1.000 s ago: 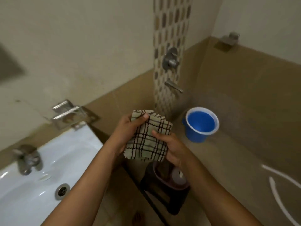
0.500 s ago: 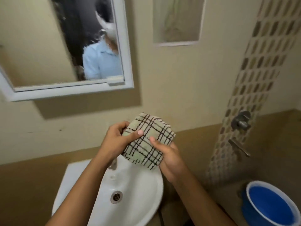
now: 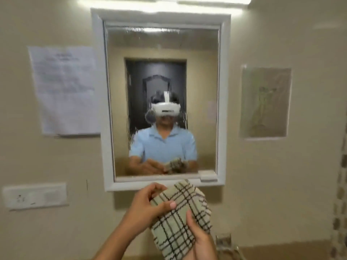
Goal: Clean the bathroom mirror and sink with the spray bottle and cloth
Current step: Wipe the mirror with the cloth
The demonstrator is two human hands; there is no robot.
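I am holding the cloth [image 3: 180, 220] in both hands: my left hand [image 3: 144, 209] is curling round its upper left edge with the thumb pressing across the front, and my right hand [image 3: 200, 239] is gripping its lower right side with the thumb lying on the checks. The cloth is folded into a thick pad, just below the mirror [image 3: 161, 102] and not touching it. The glass is looking streaked and wet near the top and down the middle, so I judge wiping to be the step in hand. To do it well, I am thinking of keeping the pad flat, starting at the top edge and working down in overlapping passes, turning to a dry face as it dampens. The spray bottle and sink are not showing here.
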